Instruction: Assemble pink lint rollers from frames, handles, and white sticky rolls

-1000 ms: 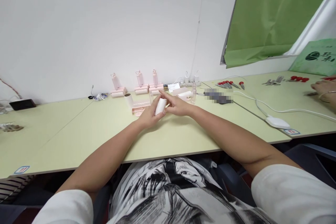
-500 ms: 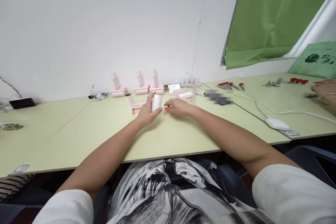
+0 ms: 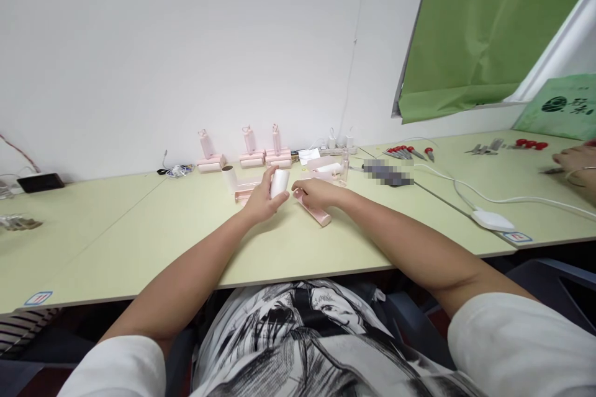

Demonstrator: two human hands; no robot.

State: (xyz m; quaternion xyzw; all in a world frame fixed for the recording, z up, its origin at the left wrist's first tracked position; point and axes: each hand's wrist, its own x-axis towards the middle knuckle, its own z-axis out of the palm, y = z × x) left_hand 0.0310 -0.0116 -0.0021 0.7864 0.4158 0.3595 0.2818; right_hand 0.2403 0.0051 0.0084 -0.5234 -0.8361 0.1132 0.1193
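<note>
My left hand [image 3: 261,203] is closed around a white sticky-paper roll [image 3: 279,184], held tilted above the table. To its right, my right hand [image 3: 317,192] grips one end of a pink trough-shaped cover [image 3: 315,213], whose other end points down toward me. The right fingertips are partly hidden. Just behind the left hand stands another white roll [image 3: 230,178] with a brown core, beside a pink piece [image 3: 241,196] lying on the table. Beyond the right hand lie pale pink parts [image 3: 321,162], a white roll among them.
Upright pink handles and lying pink cylinders [image 3: 210,165] line the wall. A pixelated dark object [image 3: 388,172], red-capped tools [image 3: 429,154] and a white cable with a white pad [image 3: 492,219] are on the right. Another person's hand [image 3: 577,158] is at the far right.
My right hand has turned the pink cover, so its length now shows slanting toward me. My left hand has kept hold of the white roll, almost in place.
</note>
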